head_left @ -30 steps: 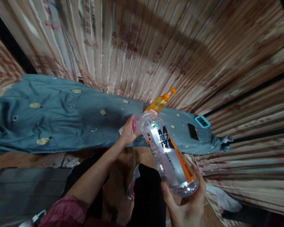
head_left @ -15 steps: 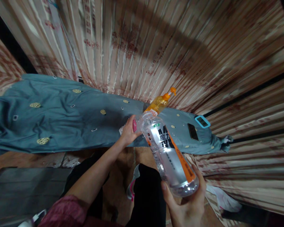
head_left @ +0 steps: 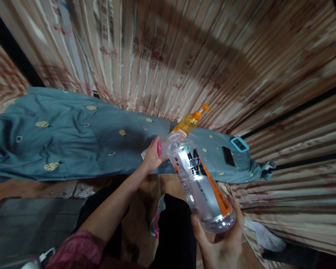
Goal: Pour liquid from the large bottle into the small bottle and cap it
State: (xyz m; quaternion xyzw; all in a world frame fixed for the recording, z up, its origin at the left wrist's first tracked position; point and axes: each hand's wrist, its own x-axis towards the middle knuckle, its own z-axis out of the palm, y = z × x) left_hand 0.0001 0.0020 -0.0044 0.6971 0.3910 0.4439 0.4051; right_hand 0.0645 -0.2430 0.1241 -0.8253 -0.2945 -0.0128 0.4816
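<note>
My right hand (head_left: 221, 246) is wrapped round the base of a clear plastic bottle (head_left: 200, 183) with an orange and silver label, tilted away from me. My left hand (head_left: 152, 157) is closed at the bottle's neck, fingers pinched around its mouth or cap; the cap itself is hidden. Just behind stands an orange bottle with a pump spout (head_left: 189, 123) on the blue-grey cloth (head_left: 72, 142).
The blue-grey patterned cloth covers a long surface in front of striped curtains (head_left: 168, 56). A black phone (head_left: 228, 156) and a small device with a blue frame (head_left: 239, 144) lie on its right end. My dark trouser legs and a shoe (head_left: 156, 220) show below.
</note>
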